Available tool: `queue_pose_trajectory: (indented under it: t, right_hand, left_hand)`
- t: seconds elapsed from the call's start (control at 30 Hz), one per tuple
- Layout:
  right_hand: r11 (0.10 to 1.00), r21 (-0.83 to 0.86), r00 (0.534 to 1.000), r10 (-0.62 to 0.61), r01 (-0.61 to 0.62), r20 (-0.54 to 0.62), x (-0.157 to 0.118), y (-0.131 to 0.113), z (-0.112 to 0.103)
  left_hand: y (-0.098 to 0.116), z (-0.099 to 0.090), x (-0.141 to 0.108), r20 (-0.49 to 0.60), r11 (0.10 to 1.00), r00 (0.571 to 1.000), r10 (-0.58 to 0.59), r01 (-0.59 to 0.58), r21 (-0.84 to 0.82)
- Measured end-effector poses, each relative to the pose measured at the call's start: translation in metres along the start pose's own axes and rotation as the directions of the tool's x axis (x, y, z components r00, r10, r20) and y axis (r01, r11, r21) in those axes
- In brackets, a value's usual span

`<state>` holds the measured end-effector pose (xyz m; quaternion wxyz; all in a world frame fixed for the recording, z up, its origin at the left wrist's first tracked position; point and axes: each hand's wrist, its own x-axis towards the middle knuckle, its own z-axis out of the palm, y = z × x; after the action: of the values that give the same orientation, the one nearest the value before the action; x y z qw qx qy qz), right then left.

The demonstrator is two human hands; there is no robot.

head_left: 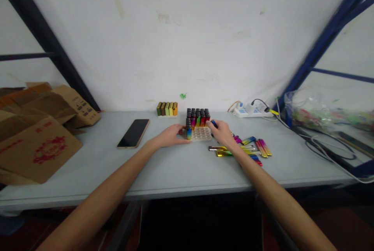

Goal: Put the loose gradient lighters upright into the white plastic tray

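A clear plastic tray [201, 134] with round slots sits mid-table. Shiny multicoloured lighters [198, 118] with black tops stand upright in its back rows and along its left side. My left hand [171, 135] steadies the tray at its left edge, thumb in front and fingers curled behind, beside the upright lighters. Close to the tray's right side, my right hand [222, 132] is closed round a lighter [214, 124] whose dark blue end shows; the rest is hidden by the fingers. Loose lighters [263, 148] lie in a pile under and beside my right forearm.
Behind the tray to the left stands a block of yellow, green and orange lighters [167, 109]. A phone [133, 133] lies left of my left hand. Cardboard boxes [41, 142] fill the left end. A power strip [253, 111], cables and a plastic bag [309, 106] are on the right.
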<state>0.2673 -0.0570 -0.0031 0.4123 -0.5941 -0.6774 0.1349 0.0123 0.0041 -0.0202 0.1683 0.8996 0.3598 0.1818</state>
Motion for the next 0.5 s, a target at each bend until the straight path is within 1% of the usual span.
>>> queue_pose_trajectory:
  t: [0.17,0.37,0.5]
  right_hand:
    - [0.999,-0.019,0.999,-0.033,0.033,0.014,-0.0023,-0.0042,0.0008]
    - [0.999,-0.040,1.000,-0.003,0.004,0.012,-0.0013,-0.0028,0.0029]
    - [0.999,-0.039,1.000,-0.008,0.009,0.030,-0.0005,-0.0003,0.0028]
  left_hand:
    - [0.0024,-0.0013,-0.0007,-0.002,1.000,1.000,-0.001,0.001,-0.007]
    - [-0.0006,0.0001,0.0003,0.000,1.000,1.000,0.004,-0.004,0.006]
    - [-0.0010,0.0001,0.0004,-0.003,1.000,1.000,0.004,-0.004,0.002]
